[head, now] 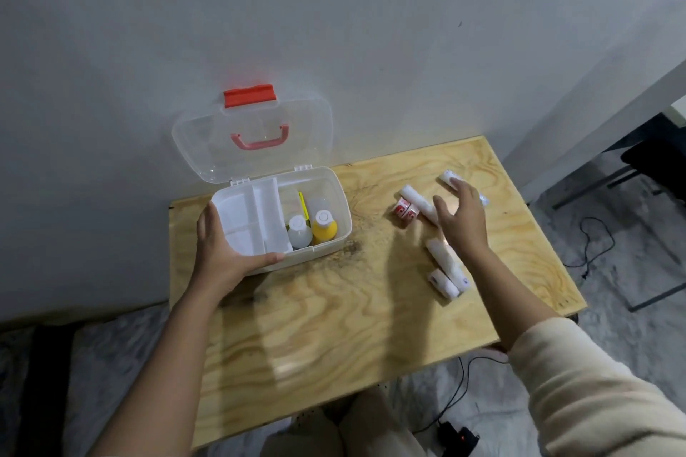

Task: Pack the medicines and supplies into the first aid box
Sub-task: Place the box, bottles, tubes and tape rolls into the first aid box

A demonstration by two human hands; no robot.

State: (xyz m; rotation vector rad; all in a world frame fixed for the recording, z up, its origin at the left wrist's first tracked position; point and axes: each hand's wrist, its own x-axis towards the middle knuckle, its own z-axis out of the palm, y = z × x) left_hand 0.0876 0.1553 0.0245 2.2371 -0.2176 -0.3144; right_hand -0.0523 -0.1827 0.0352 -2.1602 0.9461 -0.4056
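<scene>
Plywood desk (334, 326) against wall. First aid box (334, 234) open, far-left; two bottles (312, 230) inside, tray empty. Left hand (222, 252) grips box's near corner. Right hand (464, 219) open, hovering over bandage rolls (445, 263) and tape (404, 211), all unpacked. Early stage, I'd say.

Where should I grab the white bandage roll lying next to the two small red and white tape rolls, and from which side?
Take the bandage roll across its middle, coming from above with thumb and fingers on its long sides. It lies flat on the table, so only the top and sides are open. Its upper-left end is near the tape rolls, so grip lower down. The right hand hovers just over it.
</scene>
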